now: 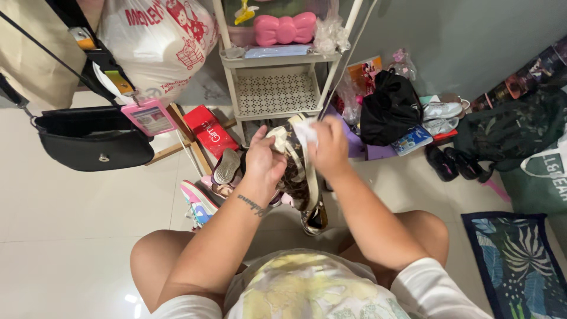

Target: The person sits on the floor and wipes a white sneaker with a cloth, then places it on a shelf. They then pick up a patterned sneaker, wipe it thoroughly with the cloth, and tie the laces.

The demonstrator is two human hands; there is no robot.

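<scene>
Wiping the brown patterned shoe (298, 177) goes best if your left hand (263, 162) keeps its grip closed around the upper, holding it steady above the floor (77, 224) before your knees. Your right hand (331, 147) pinches a white cloth (305, 130); press it flat. The shoe pile (215, 183) and white rack (274, 88) lie beyond.
</scene>
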